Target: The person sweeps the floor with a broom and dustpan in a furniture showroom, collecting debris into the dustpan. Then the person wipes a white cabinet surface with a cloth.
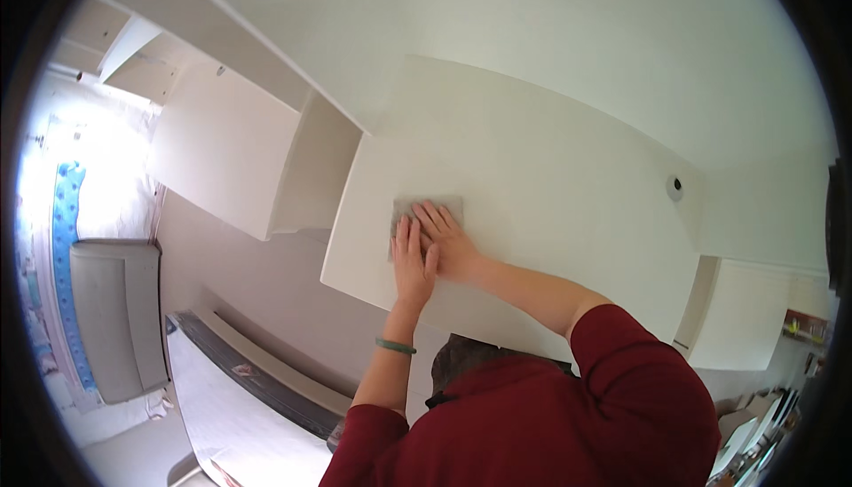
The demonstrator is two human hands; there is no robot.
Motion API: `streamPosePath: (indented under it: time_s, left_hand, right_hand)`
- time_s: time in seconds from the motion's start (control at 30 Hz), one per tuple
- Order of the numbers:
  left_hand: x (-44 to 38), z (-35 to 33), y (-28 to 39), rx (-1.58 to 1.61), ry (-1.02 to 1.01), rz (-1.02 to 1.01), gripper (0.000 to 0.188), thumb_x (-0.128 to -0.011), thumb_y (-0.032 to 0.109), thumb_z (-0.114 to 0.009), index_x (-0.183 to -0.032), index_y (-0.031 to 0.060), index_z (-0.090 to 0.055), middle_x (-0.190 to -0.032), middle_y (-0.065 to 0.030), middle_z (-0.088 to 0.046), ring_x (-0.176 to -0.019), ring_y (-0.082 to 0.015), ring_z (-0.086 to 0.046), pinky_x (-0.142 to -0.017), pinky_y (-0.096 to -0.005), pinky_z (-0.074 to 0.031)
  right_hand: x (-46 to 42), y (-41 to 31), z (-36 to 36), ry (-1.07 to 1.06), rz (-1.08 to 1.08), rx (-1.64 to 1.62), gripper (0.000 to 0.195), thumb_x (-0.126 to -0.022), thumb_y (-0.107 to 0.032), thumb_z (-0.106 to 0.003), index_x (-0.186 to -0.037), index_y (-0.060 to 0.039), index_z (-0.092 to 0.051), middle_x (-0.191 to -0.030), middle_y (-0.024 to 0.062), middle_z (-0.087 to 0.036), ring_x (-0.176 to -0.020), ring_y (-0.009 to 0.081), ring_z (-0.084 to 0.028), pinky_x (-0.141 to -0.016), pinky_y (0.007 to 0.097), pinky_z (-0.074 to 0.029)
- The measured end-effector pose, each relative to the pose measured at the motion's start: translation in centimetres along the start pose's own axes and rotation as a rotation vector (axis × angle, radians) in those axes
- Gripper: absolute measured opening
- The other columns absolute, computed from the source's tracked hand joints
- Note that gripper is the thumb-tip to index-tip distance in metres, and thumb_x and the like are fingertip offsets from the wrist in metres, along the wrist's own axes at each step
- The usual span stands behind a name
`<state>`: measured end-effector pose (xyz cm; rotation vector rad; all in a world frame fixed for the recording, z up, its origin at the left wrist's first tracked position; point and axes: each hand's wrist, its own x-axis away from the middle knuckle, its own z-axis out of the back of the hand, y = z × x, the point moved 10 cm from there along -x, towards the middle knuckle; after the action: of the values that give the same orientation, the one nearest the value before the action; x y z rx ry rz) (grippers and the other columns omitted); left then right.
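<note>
A square grey cloth (432, 206) lies flat on a pale, smooth tabletop (546, 194), near its left front corner. My right hand (452, 247) rests palm down on the cloth, fingers stretched out and slightly spread. Beside it, my left hand (414, 267) also lies flat with extended fingers, and its thumb side overlaps the right hand. Neither hand curls around the cloth, and part of it is hidden beneath them. A green bangle (395, 346) circles my left wrist.
A round grommet or cable port (675, 187) sits at the tabletop's right. White panels rise behind and beside it. To the left stands a white cabinet (226, 147); a grey padded seat (120, 320) and a dark-edged table (253, 380) are lower left. Another white cabinet (739, 317) stands right.
</note>
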<state>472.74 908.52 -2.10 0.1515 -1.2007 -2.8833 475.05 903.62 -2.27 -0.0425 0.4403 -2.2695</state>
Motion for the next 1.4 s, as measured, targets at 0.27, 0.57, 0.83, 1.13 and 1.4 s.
streamPosePath:
  time_s: [0.27,0.57,0.83,1.13,1.4]
  left_hand:
    - [7.0,-10.1,9.1,-0.084,-0.269,-0.152,0.077,-0.086,0.043,-0.050,-0.142,0.0010,-0.016,-0.149,-0.0201,-0.010,-0.138,-0.0389,-0.005,-0.108,-0.0538,-0.002]
    - [13.0,-25.2,27.7,0.004,-0.832,-0.702,0.079,-0.082,0.040,-0.056,-0.141,0.0000,-0.021,-0.148,-0.0183,-0.016,-0.137,-0.0375,-0.009,-0.110,-0.0512,-0.008]
    - [22.9,-30.3,33.5,0.025,-0.957,-0.903,0.083,-0.078,0.039,-0.061,-0.141,0.0018,-0.022,-0.148,-0.0144,-0.019,-0.138,-0.0339,-0.012,-0.111,-0.0491,-0.010]
    - [6.0,-36.3,38.4,0.026,-0.614,-0.695,0.070,-0.085,0.041,-0.053,-0.136,-0.0016,-0.031,-0.146,-0.0171,-0.021,-0.134,-0.0343,-0.020,-0.108,-0.0491,-0.016]
    - [-0.1,-38.0,44.1,-0.157,-0.445,-0.908,0.066,-0.090,0.043,-0.045,-0.137,-0.0015,-0.029,-0.145,-0.0184,-0.024,-0.136,-0.0330,-0.017,-0.110,-0.0441,-0.015]
  right_hand:
    - [13.9,3.4,2.1,-0.043,-0.280,-0.144,0.067,-0.086,-0.033,-0.047,-0.142,-0.0061,-0.023,-0.149,0.0190,-0.011,-0.138,0.0364,-0.006,-0.112,0.0481,-0.009]
    - [37.2,12.0,7.7,-0.002,-1.051,0.155,0.067,-0.088,-0.034,-0.043,-0.144,-0.0070,-0.018,-0.150,0.0190,-0.007,-0.139,0.0347,-0.003,-0.112,0.0468,-0.006]
    - [50.3,9.1,7.6,0.219,-1.379,0.220,0.066,-0.088,-0.030,-0.044,-0.144,-0.0066,-0.019,-0.149,0.0197,-0.010,-0.138,0.0368,-0.007,-0.111,0.0490,-0.010]
    - [44.7,27.3,15.5,0.342,-1.073,0.284,0.064,-0.086,-0.029,-0.047,-0.139,-0.0019,-0.027,-0.147,0.0210,-0.017,-0.136,0.0391,-0.014,-0.111,0.0481,-0.013]
    - [44.7,34.7,17.8,0.351,-1.204,0.277,0.064,-0.089,-0.034,-0.042,-0.141,-0.0032,-0.022,-0.147,0.0208,-0.015,-0.137,0.0356,-0.011,-0.112,0.0440,-0.010]
